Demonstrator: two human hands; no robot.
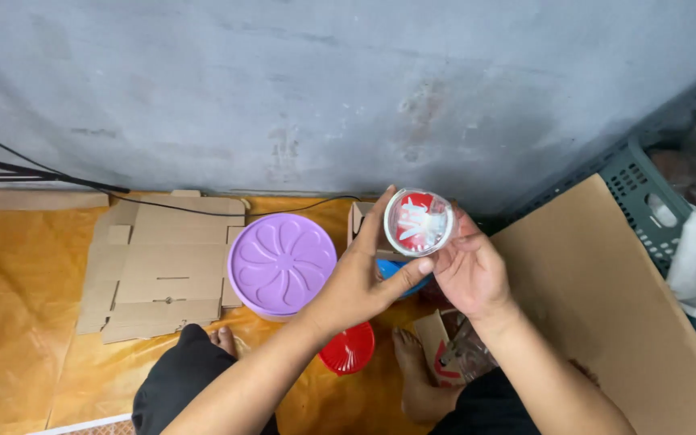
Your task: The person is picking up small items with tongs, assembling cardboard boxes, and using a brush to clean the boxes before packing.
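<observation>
Holding: both hands carry a small clear glass (419,222) above the floor, in front of the grey wall (283,89).
Left hand: the left hand (362,278) grips the glass from its left side, fingers up along the rim and the thumb stretched across beneath it.
Right hand: the right hand (469,270) closes on the glass from the right and below, fingertips touching its wall (so the grip is a shared one, the glass between both palms).
Glass direction: its open mouth faces up toward the camera, the long axis running away from the viewer; a red patch with white marks shows through the round opening.
Purple lid: a round purple lid (282,263) with a flower pattern lies on the floor, just left of the left hand.
Red lid: a smaller red lid (348,352) lies under the left forearm.
Blue thing: a blue object (399,274) is mostly hidden behind the hands; its kind cannot be told.
Flat cardboard: unfolded brown cardboard (163,266) lies left of the purple lid on the orange sheet (18,306).
Small carton: a red-and-brown carton (441,354) lies by the foot, below the right wrist.
Big box: a large brown box flap (606,306) stands at the right, beside a grey crate (642,189).
</observation>
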